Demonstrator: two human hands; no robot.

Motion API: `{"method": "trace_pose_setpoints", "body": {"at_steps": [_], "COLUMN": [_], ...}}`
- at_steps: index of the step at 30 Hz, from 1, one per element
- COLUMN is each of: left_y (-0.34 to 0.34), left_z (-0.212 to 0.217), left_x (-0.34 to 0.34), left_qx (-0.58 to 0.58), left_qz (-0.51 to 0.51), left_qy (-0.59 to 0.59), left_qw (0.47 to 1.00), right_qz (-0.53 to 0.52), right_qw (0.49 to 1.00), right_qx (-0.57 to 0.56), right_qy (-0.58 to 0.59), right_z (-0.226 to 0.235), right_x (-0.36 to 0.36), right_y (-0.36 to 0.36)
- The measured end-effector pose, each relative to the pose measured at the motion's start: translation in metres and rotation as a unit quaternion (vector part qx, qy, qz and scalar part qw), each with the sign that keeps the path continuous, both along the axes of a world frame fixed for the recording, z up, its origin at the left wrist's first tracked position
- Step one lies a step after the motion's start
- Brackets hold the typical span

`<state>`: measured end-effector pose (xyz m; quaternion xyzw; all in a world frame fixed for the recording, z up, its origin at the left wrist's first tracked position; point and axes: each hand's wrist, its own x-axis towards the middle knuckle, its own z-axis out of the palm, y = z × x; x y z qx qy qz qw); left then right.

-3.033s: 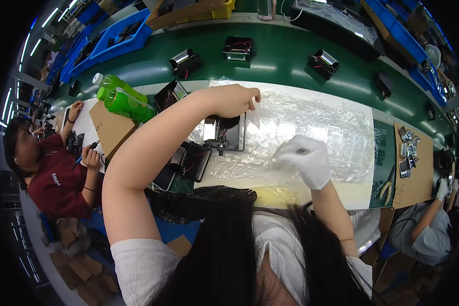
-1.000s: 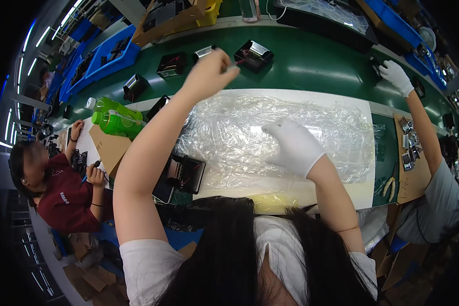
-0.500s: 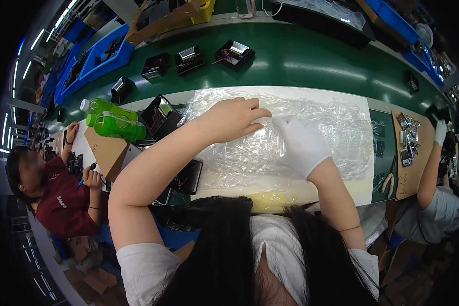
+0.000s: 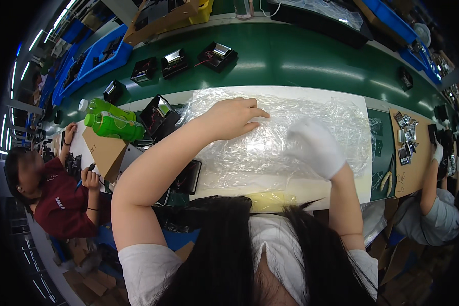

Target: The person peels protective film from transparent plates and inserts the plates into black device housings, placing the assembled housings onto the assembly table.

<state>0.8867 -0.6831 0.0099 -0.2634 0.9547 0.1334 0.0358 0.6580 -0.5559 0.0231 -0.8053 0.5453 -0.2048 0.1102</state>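
My bare left hand (image 4: 233,116) lies palm down on a crinkled sheet of clear plastic film (image 4: 311,109) spread over a white work mat (image 4: 362,189), fingers pointing right. My right hand (image 4: 315,146), in a white glove, rests on the same film a little to the right and nearer to me, fingers curled. Whether it pinches the film I cannot tell. A black square device (image 4: 158,115) with a shiny centre sits just left of the film, and another black device (image 4: 187,177) lies under my left forearm.
Several black devices (image 4: 217,53) ride on the green conveyor belt (image 4: 311,56) beyond the mat. Two green bottles (image 4: 112,126) lie at the left beside a cardboard piece (image 4: 103,151). A person in dark red (image 4: 56,201) works at left, another at right by a board of small parts (image 4: 407,148).
My left hand came back from reaching out to the belt and settled flat on the film. The devices on the belt drifted right. The gloved right hand stayed on the film.
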Motion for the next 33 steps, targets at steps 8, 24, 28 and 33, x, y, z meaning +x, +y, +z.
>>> {"method": "trace_pose_setpoints", "body": {"at_steps": [8, 24, 28, 33], "left_y": [-0.030, -0.137, -0.075, -0.040], "left_z": [0.022, -0.012, 0.040, 0.044], "left_x": [-0.018, 0.004, -0.046, -0.058], "left_qx": [0.189, -0.144, 0.443, 0.576], "left_qz": [0.009, 0.328, 0.384, 0.224], "left_qy": [-0.087, 0.225, 0.444, 0.407], "left_qw": [0.978, 0.906, 0.678, 0.672], "right_qz": [0.021, -0.239, -0.200, -0.162], "right_qw": [0.910, 0.690, 0.690, 0.698], "right_qx": [0.047, 0.079, 0.079, 0.110], "right_qy": [-0.410, -0.679, -0.692, -0.689], "right_z": [-0.022, 0.013, 0.021, 0.037], "right_x": [-0.045, -0.002, 0.007, 0.020], "right_y": [0.045, 0.000, -0.005, -0.006]}}
